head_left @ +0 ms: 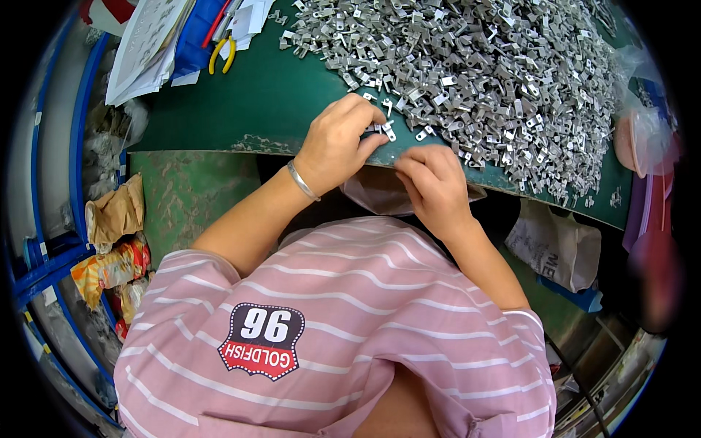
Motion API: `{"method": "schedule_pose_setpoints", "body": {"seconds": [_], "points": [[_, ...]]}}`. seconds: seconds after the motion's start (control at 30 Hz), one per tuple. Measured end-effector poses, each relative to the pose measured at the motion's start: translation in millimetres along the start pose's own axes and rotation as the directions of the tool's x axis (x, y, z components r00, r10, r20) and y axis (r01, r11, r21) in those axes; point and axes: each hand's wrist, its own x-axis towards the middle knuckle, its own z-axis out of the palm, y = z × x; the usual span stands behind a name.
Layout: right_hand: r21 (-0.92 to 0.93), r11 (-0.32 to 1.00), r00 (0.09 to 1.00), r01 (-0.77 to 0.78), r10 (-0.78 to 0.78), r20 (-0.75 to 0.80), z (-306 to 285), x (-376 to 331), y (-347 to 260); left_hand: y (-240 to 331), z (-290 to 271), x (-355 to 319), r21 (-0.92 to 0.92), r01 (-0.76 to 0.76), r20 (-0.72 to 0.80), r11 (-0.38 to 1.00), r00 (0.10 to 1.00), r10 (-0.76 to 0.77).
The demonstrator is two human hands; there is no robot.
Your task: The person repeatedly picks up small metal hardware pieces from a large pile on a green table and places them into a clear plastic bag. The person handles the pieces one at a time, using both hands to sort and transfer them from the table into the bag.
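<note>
Pink white-striped shirt (336, 292) sits nearest, left hand (337, 137) half-curls round small silver metal brackets (389, 132) at the near edge of the green tabletop (241, 98), hold unclear, right hand (438, 182) curls, contents hidden, bracket heap (482, 80) far right; likely hand-picking, next needing a neat pinch.

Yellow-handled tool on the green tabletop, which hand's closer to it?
Left: the left hand is below and right of the yellow-handled tool in the picture; the right hand is farther right and lower.
</note>
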Motion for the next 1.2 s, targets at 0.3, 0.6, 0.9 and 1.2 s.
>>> {"method": "schedule_pose_setpoints", "body": {"seconds": [0.3,0.6,0.9,1.2], "points": [[0.014,0.999,0.999,0.051,-0.051,-0.01,-17.0,0.4,-5.3,4.8,-6.7,-17.0,-0.37,-0.002,0.137,0.929,0.989,0.056],[-0.365,0.931,0.996,-0.023,-0.009,-0.085,-6.6,27.4,10.3,1.6,14.7,-0.4,-0.037,-0.112,0.003,0.993,0.994,0.113],[-0.204,0.979,0.991,-0.007,-0.02,-0.13,-12.4,13.3,9.9,13.5,4.7,-0.3,-0.2,-0.049,0.043,0.979,0.997,0.058],[-0.314,0.949,0.995,-0.019,-0.012,-0.095,-11.0,19.1,7.7,-4.9,19.9,24.9,-0.008,-0.176,-0.078,0.984,0.982,0.175]]}}
